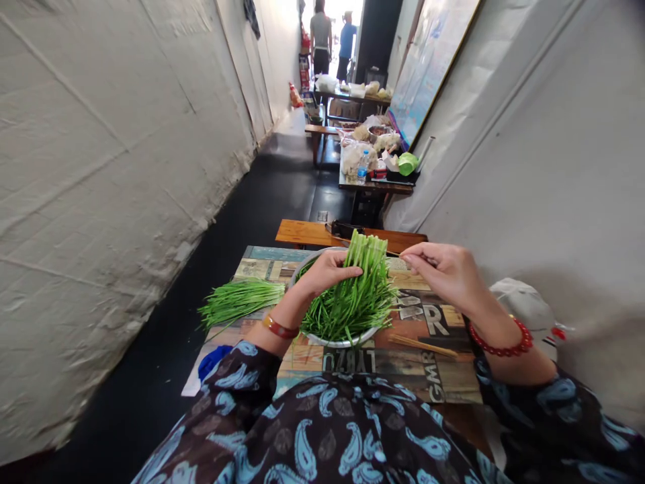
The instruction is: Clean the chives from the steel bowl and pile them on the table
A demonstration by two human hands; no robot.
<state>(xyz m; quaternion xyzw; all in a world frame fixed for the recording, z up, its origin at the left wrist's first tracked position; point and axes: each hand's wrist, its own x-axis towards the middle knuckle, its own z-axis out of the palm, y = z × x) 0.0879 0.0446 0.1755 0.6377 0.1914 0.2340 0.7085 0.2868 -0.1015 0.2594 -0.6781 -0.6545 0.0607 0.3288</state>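
Observation:
My left hand (327, 270) is closed around a bunch of green chives (367, 259), its pale cut ends pointing up and away from me. The bunch is above a round metal bowl (363, 337) heaped with more chives. To the right, my right hand (446, 270) pinches a thin wooden skewer (394, 254) between thumb and fingers. The skewer points left at the upper stalks; whether its tip has entered them I cannot tell. Several loose skewers (426, 345) lie on the table right of the bowl. Another pile of chives (246, 299) rests at the table's left edge.
The patterned table (307, 363) is in front of me, with a blue cloth-like item (214, 361) at its left corner. Beyond stand a wooden bench (302, 232) and tables with bagged food and a water bottle (363, 167). A white bag (524, 306) is at right. Two people stand far off.

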